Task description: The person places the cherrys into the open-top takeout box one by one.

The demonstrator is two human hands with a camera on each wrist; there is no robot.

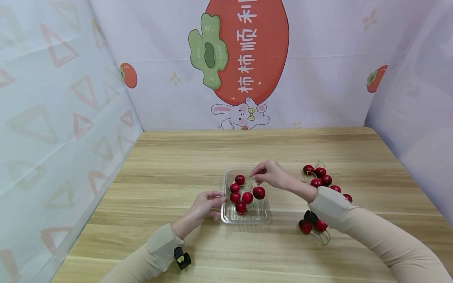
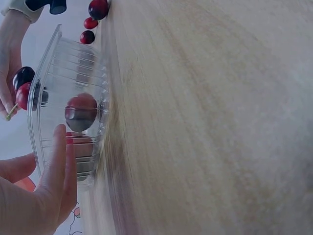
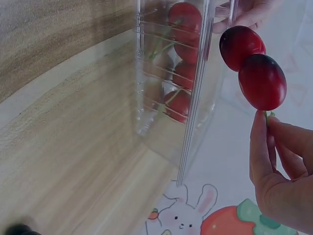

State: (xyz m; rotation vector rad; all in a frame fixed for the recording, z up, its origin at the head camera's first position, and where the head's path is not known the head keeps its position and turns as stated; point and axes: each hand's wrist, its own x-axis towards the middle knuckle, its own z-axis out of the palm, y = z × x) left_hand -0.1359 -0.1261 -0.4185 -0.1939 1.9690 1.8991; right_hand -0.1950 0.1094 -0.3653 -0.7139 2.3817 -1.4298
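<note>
A clear plastic container (image 1: pixel 262 218) stands on the table with several red cherries (image 1: pixel 235 197) inside. Over its right part, my right hand (image 1: pixel 274 175) pinches thin green stems between thumb and fingertips. Two dark red cherries (image 3: pixel 262 82) belong to those stems, as the right wrist view shows; they are above the rim. My left hand (image 1: pixel 206 203) is at the container's left wall. Its extended fingers (image 2: pixel 57 159) lie along the outside of that wall, and the thumb (image 2: pixel 19 166) is up near the rim.
More cherries (image 1: pixel 326 180) with stems lie on the wooden table (image 1: pixel 170 169) to the right, partly hidden by the right sleeve. Another few cherries (image 1: pixel 305 226) sit nearer, below that forearm. Printed cloth walls (image 1: pixel 159 98) close off the back and sides.
</note>
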